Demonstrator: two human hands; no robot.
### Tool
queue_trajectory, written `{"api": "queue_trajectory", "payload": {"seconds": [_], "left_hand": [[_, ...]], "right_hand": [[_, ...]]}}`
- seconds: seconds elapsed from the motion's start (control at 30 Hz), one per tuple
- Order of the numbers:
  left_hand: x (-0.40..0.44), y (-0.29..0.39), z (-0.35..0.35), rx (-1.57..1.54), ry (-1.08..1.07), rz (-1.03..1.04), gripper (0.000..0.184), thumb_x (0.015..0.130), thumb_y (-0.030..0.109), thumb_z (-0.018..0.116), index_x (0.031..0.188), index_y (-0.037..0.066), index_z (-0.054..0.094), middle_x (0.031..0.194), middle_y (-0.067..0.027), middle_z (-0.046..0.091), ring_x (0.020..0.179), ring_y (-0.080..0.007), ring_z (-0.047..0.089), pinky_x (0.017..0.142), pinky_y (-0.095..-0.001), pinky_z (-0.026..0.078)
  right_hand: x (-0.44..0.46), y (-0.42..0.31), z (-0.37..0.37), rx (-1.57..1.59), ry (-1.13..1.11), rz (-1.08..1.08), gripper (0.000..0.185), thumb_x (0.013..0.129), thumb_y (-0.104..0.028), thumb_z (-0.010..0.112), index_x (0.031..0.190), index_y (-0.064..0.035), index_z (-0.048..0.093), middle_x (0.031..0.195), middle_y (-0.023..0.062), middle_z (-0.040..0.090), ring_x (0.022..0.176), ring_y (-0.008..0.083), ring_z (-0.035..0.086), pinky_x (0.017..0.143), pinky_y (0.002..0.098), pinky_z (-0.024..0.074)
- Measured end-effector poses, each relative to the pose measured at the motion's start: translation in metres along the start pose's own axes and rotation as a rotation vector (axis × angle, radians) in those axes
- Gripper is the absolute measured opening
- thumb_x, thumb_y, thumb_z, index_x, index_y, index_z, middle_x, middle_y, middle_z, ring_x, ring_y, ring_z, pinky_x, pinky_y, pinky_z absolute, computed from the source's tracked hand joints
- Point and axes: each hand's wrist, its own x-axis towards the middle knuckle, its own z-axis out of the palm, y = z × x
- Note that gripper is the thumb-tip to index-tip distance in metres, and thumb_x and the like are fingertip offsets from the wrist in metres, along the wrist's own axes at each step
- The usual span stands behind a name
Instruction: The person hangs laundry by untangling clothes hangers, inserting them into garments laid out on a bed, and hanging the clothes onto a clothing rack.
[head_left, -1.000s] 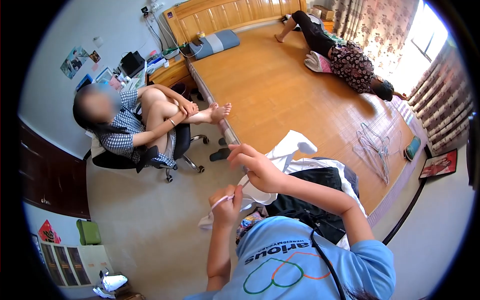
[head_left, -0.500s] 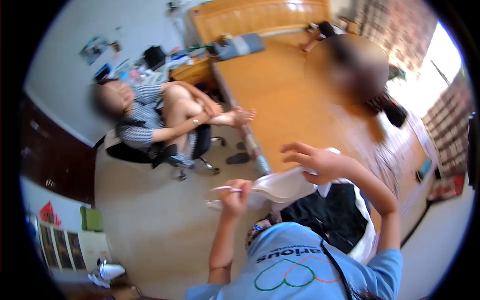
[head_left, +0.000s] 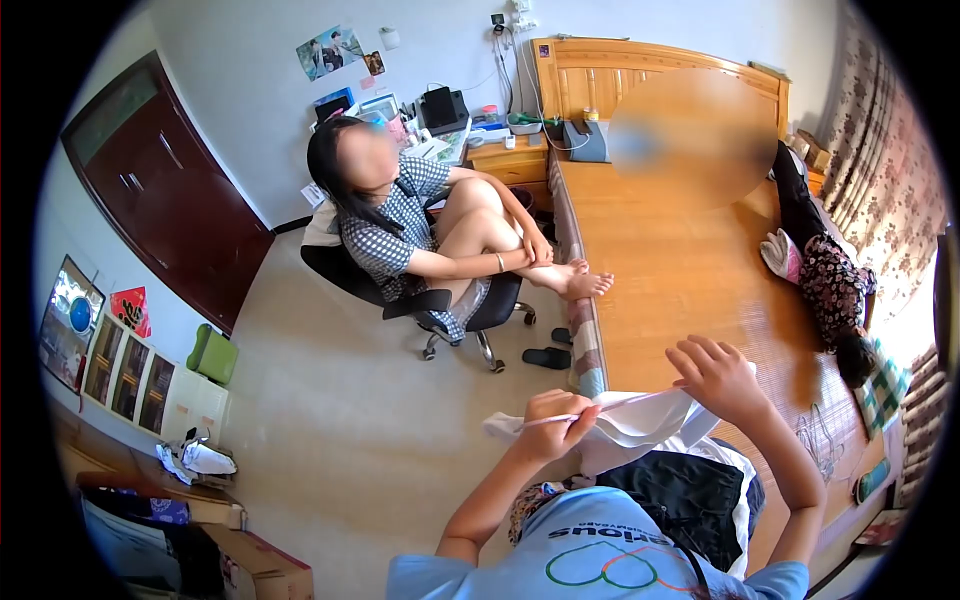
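My left hand (head_left: 556, 425) is closed round a thin pale bar, possibly part of a hanger. A white garment (head_left: 640, 428) hangs along the bar, between my two hands. My right hand (head_left: 722, 378) is at the garment's far right end, with its fingers spread and its thumb side close to the fabric. Whether the thumb touches the cloth is hard to tell. Just below lies a pile of clothes with a black garment (head_left: 675, 490) on top and white cloth around it.
A person (head_left: 430, 230) sits on a wheeled chair, feet on the edge of the bed (head_left: 670, 260). Another person (head_left: 825, 270) lies on the bed's right side. Wire hangers (head_left: 822, 440) lie on the bed, dark slippers (head_left: 547, 357) on the floor. A cardboard box (head_left: 265, 565) is at lower left.
The view has swung left, showing more of the door and floor. My right hand has moved away from my left, and the white garment is now spread between them.
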Motion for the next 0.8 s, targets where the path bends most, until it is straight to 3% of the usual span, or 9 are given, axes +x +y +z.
{"api": "queue_trajectory", "payload": {"seconds": [0.2,0.3,0.47,0.57,0.8], "left_hand": [[-0.001,0.003,-0.005,0.021,-0.006,0.014,0.013,0.074,0.012,0.056,0.064,0.005,0.051,0.054,-0.0077,0.051,0.043,-0.0217,0.047,0.041,-0.03,0.036],[-0.009,0.002,-0.007,0.105,-0.017,-0.016,0.012,0.074,0.012,0.054,0.064,0.006,0.051,0.054,-0.0083,0.05,0.045,-0.0234,0.047,0.042,-0.0331,0.036],[-0.019,0.006,-0.009,0.154,0.036,-0.04,0.015,0.075,0.013,0.052,0.062,0.005,0.049,0.053,-0.0085,0.048,0.046,-0.0237,0.046,0.043,-0.0332,0.035],[-0.018,0.013,-0.012,0.128,0.055,-0.06,0.017,0.075,0.012,0.051,0.061,0.004,0.047,0.052,-0.0077,0.047,0.044,-0.022,0.044,0.041,-0.0309,0.033],[-0.022,0.015,-0.013,0.076,0.055,-0.162,0.019,0.076,0.013,0.052,0.06,0.002,0.048,0.05,-0.0066,0.045,0.042,-0.0176,0.042,0.04,-0.0275,0.031]], "right_hand": [[-0.001,0.004,0.012,0.078,-0.105,0.153,0.034,0.066,-0.025,0.061,0.088,-0.0032,0.047,0.081,0.0072,0.051,0.076,0.0198,0.054,0.056,0.0258,0.0453],[-0.01,0.008,0.019,0.196,0.002,-0.075,0.029,0.069,-0.026,0.057,0.086,-0.0046,0.046,0.083,0.006,0.05,0.064,0.0184,0.056,0.047,0.0267,0.0466],[-0.021,0.01,0.005,0.416,-0.079,-0.132,0.054,0.063,-0.026,0.062,0.108,-0.0043,0.042,0.099,0.0086,0.048,0.065,0.023,0.056,0.05,0.0292,0.0472],[-0.029,0.017,0.003,0.428,-0.077,-0.132,0.053,0.063,-0.026,0.063,0.107,-0.0043,0.043,0.099,0.0082,0.049,0.071,0.0229,0.056,0.055,0.0297,0.0475],[-0.054,0.021,0.001,0.581,0.002,-0.151,0.025,0.069,-0.024,0.06,0.082,-0.0033,0.056,0.093,0.0076,0.053,0.078,0.0229,0.054,0.062,0.0304,0.0467]]}}
